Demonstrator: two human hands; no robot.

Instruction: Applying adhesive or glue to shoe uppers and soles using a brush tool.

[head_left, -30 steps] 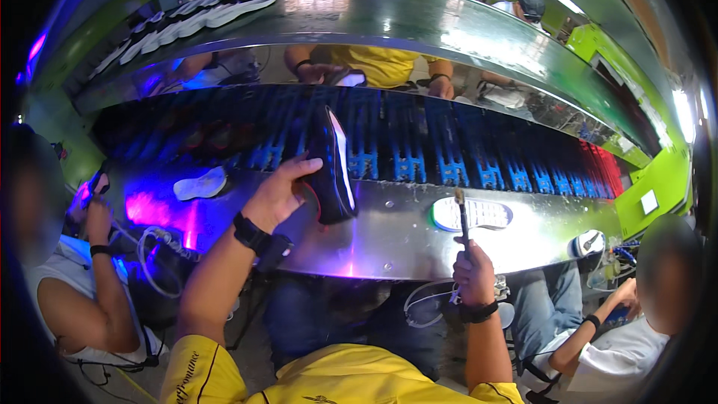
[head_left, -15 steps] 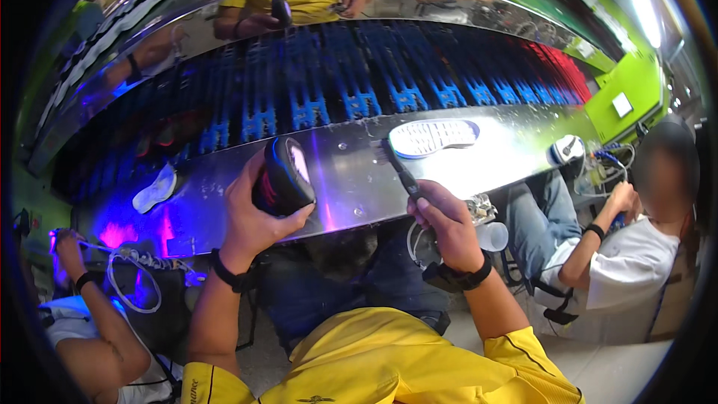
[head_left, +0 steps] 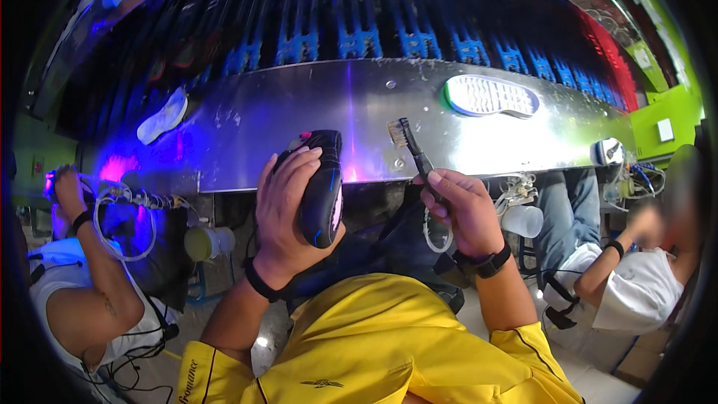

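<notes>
A black shoe upper (head_left: 323,196) with blue lines and a pale pinkish underside is gripped in my left hand (head_left: 283,198), its fingers wrapped over the side. It is held at the near edge of the metal ledge, its underside facing right. My right hand (head_left: 467,213) pinches the handle of a small black brush (head_left: 416,151), whose tan bristles point up and to the left, apart from the shoe. Beyond the brush, a white shoe sole (head_left: 492,96) with a green edge lies on the ledge. Another white sole (head_left: 162,117) rests at the left under purple light.
The steel ledge (head_left: 299,105) runs before a dark conveyor (head_left: 321,0) with blue parts. At the left and right sit co-workers, a bare arm (head_left: 93,269) and a white sleeve (head_left: 636,288) showing. Cups (head_left: 523,221) and hoses hang below the ledge; a white shoe piece (head_left: 607,152) lies far right.
The view has tipped down toward the ledge. My left hand has turned the shoe upper more upright and brought it nearer to me. The brush is still in my right hand.
</notes>
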